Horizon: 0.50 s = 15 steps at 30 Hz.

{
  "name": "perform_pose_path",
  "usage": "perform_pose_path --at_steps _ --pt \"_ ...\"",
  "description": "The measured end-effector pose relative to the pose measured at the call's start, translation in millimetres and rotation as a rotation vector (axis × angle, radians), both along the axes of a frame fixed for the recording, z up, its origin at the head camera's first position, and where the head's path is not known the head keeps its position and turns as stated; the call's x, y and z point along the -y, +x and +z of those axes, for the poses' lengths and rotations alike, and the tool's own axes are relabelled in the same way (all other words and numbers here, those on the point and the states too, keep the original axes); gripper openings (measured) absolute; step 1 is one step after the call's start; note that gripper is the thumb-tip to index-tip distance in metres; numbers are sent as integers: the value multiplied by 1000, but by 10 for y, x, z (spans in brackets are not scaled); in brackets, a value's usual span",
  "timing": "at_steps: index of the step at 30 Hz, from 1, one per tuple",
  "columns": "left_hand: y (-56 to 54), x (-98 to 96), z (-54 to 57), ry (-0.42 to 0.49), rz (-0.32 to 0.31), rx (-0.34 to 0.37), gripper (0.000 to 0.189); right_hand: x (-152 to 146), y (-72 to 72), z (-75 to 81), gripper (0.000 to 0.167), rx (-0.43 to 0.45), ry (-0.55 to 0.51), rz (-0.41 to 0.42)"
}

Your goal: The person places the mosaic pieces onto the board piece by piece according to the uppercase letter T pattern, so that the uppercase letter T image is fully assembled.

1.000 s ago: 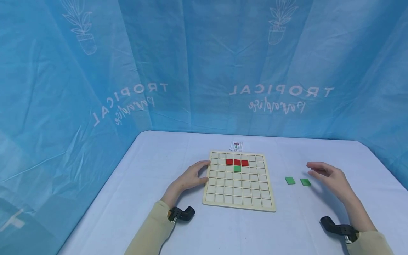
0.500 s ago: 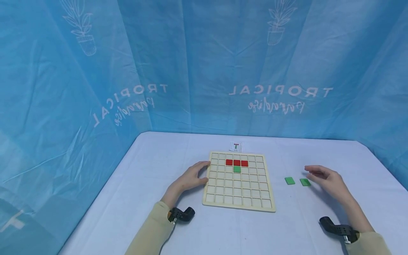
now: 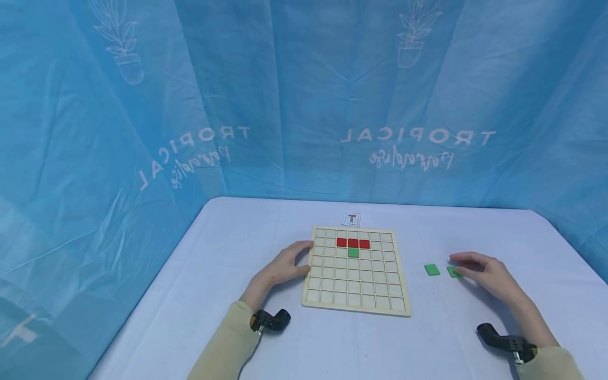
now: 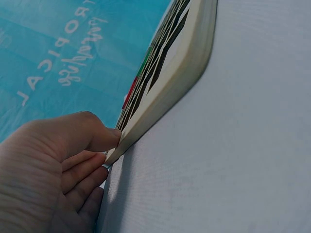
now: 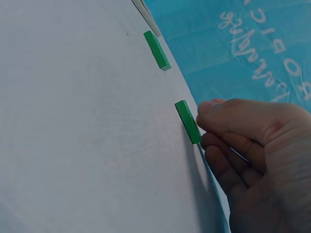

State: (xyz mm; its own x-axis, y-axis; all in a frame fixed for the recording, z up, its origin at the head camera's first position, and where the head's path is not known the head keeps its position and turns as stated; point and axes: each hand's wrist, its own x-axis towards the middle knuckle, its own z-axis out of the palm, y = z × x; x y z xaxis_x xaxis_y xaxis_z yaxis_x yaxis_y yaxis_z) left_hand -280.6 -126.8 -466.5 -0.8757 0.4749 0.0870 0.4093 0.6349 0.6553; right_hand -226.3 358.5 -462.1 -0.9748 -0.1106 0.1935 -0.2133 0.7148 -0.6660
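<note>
A pale wooden grid board [image 3: 353, 287] lies on the white table. Three red square tiles [image 3: 353, 243] form a row in its upper cells, with one green tile [image 3: 353, 253] below the middle one. My left hand [image 3: 282, 266] rests against the board's left edge, its thumb touching the rim in the left wrist view. Right of the board, two loose green tiles lie side by side. My right hand [image 3: 491, 277] is over the right-hand tile [image 3: 452, 271], its thumb partly covering it; the right wrist view shows this tile [image 5: 187, 121] beside the fingertips. The other tile [image 3: 431, 269] lies untouched.
A small printed card [image 3: 352, 219] with a T-shaped coloured pattern lies just behind the board. Blue curtains [image 3: 304, 105] with plant drawings and lettering surround the table [image 3: 228, 237] at the back and sides. Each wrist wears a black camera mount.
My right hand has moved slightly left and down, so its thumb now covers part of the right-hand green tile. My left hand and the board have stayed put.
</note>
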Motion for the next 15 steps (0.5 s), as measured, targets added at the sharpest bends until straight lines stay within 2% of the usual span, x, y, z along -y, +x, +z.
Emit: perform_pose_path --at_steps 15 --pt "14 -7 20 -9 15 8 65 6 -7 15 41 65 66 12"
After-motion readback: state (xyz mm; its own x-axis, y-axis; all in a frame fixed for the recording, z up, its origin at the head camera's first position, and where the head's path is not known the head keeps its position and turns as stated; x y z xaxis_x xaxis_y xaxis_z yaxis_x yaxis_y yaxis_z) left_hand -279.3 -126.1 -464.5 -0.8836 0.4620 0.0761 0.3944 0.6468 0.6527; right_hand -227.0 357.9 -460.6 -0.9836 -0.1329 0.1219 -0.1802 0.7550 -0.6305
